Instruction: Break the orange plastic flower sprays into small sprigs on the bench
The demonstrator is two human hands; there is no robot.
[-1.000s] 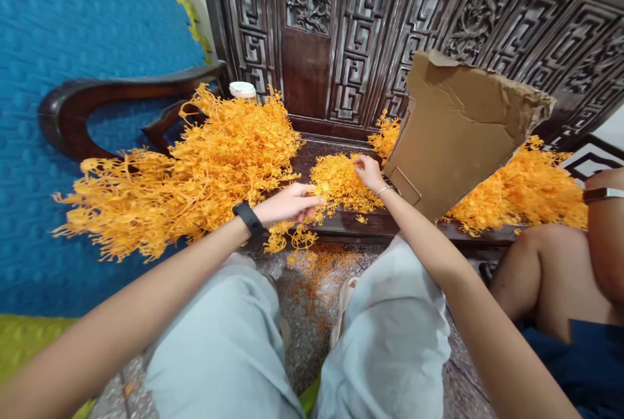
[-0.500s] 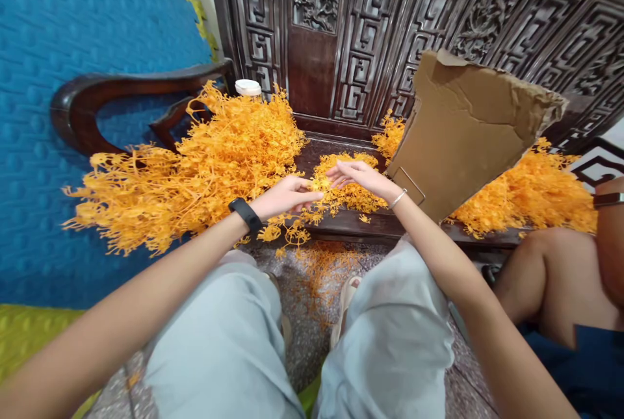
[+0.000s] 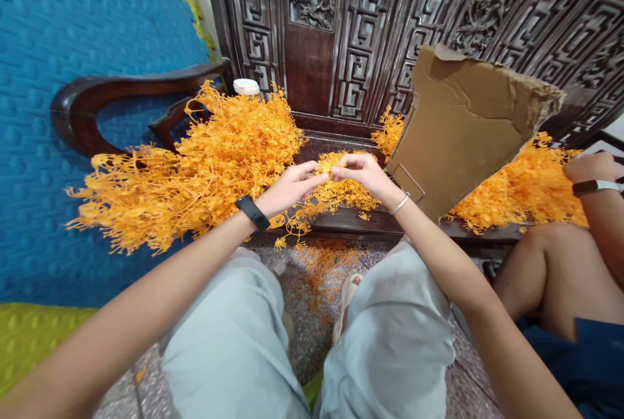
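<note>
My left hand point(image 3: 294, 186) pinches a small orange plastic flower piece point(image 3: 327, 164) between thumb and fingers. My right hand point(image 3: 364, 176) comes to the same piece from the other side, its thumb and fingertips closed on it. Both hands are above a low pile of loose orange pieces point(image 3: 351, 194) on the dark wooden bench point(image 3: 348, 219). Close to my left hand stands a big heap of branching orange plastic sprigs point(image 3: 234, 152), some hanging over the bench edge.
A torn cardboard sheet point(image 3: 470, 126) with a wire loop stands right of my hands. Beyond it lie more orange sprigs point(image 3: 517, 188), beside another person's knee point(image 3: 529, 263) and arm. A white lid point(image 3: 246, 86) shows behind the left heap. Orange scraps point(image 3: 324, 269) litter the floor.
My right hand has moved slightly left, and its spread fingers have closed on the orange piece beside my left fingertips. The other person's hand has come into view at the right.
</note>
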